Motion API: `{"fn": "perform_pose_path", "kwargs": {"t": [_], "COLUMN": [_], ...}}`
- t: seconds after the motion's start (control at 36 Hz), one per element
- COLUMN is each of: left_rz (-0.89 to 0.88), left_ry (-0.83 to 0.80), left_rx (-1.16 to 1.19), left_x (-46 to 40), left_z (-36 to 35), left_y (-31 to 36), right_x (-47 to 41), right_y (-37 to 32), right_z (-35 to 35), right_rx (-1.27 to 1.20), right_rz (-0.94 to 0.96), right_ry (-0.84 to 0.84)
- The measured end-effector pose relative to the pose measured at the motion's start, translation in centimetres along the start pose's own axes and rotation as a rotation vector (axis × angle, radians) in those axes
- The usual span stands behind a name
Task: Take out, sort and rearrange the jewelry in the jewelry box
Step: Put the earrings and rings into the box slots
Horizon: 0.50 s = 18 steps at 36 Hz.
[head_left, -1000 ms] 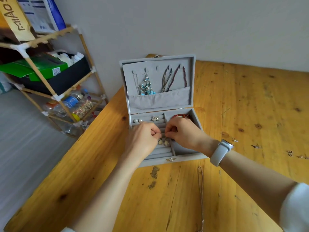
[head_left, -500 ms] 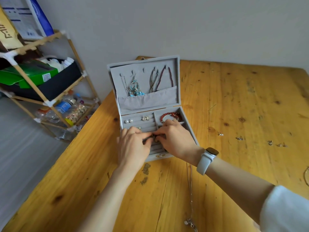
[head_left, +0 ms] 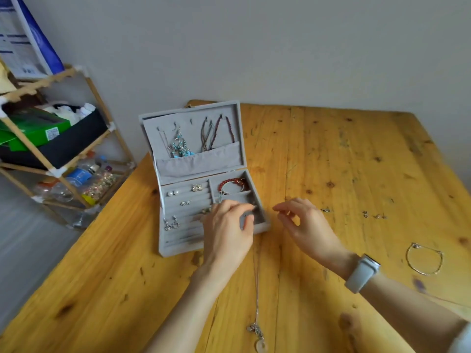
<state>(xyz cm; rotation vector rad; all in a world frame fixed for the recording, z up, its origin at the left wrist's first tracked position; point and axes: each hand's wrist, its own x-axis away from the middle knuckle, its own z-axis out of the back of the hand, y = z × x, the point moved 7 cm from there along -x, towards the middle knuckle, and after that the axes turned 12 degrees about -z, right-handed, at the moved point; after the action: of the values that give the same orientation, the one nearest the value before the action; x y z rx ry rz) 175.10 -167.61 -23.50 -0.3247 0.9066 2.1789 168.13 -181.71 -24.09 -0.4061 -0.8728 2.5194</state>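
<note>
The head view shows a knotty pine table [head_left: 344, 159] pushed against a pale wall [head_left: 254, 47], with a wooden rack [head_left: 76, 159] of bottles and bins standing on grey floor off the table's left edge. The grey box [head_left: 178, 247] sits open near the far left corner, necklaces [head_left: 211, 133] hanging in its raised lid, pearl studs [head_left: 173, 192] and other earrings set in the ring rolls, and a red bracelet [head_left: 232, 183] in the back right compartment. A chain [head_left: 257, 296] with a pendant trails from the box's front toward the near edge; small earrings [head_left: 374, 215] lie scattered toward the right edge, with a thin bangle [head_left: 424, 259] nearer the front. The left hand [head_left: 226, 230] rests over the box's front right part, fingers curled, seemingly pinching something tiny, though what it is cannot be told. The right hand [head_left: 303, 225], a watch [head_left: 362, 273] on its wrist, hovers just right of the box with fingers loosely bent, holding nothing visible. Half a second ago both hands were pressed together over the ring rolls; since then the right has drawn away and the left has shifted right, uncovering a dangling pair [head_left: 171, 223] at the box's left.
</note>
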Motion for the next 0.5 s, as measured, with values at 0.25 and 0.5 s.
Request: {"fn": "perform_pose_path", "kwargs": {"t": [0.25,0.5], "left_rz": [-0.118,-0.094], "left_ry": [-0.128,-0.103], "left_rx": [-0.105,-0.205], "left_x": [-1.0,-1.1], "left_z": [-5.8,-6.7], "left_y": [4.8,4.6], "right_x": [-2.3,-3.1], "right_y": [6.7,5.6], "right_z": [2.4,1.4], "right_rx": [0.266,0.49], "right_rz": [-0.192,-0.07], "right_ry": [0.149,0.203]}}
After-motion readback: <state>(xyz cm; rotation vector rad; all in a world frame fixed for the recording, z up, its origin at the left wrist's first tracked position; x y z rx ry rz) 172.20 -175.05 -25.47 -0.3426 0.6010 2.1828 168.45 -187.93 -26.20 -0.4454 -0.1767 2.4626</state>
